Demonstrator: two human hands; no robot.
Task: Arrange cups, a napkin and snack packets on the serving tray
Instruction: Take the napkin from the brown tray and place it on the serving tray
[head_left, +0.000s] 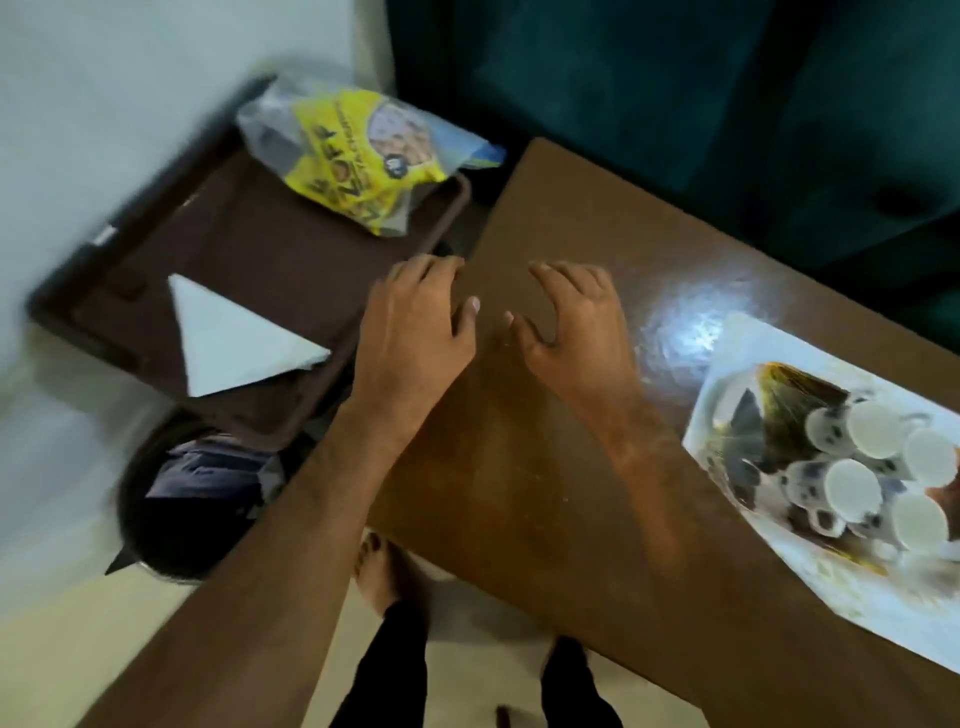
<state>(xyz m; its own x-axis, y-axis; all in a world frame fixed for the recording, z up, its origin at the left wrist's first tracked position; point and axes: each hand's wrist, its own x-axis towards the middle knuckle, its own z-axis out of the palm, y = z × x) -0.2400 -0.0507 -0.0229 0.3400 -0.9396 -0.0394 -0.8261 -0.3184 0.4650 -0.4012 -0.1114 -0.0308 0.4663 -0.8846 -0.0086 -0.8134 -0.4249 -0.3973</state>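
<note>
Head view: both hands' fingers (441, 270) spread wide, holding nothing, beside the tray (249, 244).

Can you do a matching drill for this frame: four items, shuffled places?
Items:
1 napkin
2 yellow snack packet
3 cups
4 hands: left hand, right hand

Places:
A on a printed sheet, table's right end
B far end of the brown tray, overhanging its rim
C near end of the tray
D above the table, holding nothing

Pairs: 1-C, 2-B, 3-A, 4-D
</note>
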